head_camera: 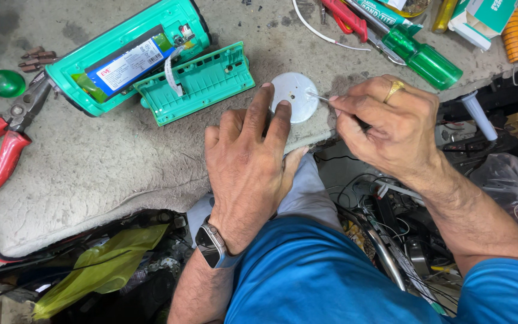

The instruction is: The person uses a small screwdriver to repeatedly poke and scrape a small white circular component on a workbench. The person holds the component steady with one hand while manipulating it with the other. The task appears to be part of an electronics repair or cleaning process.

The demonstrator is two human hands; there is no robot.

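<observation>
Head view: the left hand lies flat and open, palm down, on the grey worktop, its two longest fingertips pressing on the near edge of a small white round disc; it grips nothing, only pins the disc down. The disc rests flat on the worktop close to its front edge, just right of the green cover. The right hand, with a gold ring on one finger, is closed in a pinch around a thin metal probe, whose tip touches the disc's top face near its middle.

Left of the disc lies a detached green plastic cover, inner side up, and beside it the opened green lamp housing with a blue-wrapped battery pack showing inside. Red-handled pliers lie at the far left of the worktop, near a small green dome cap. Behind the right hand a green-handled screwdriver lies on the worktop. A smartwatch sits on the left wrist. Tangled wires and parts fill the space below the worktop's edge.
</observation>
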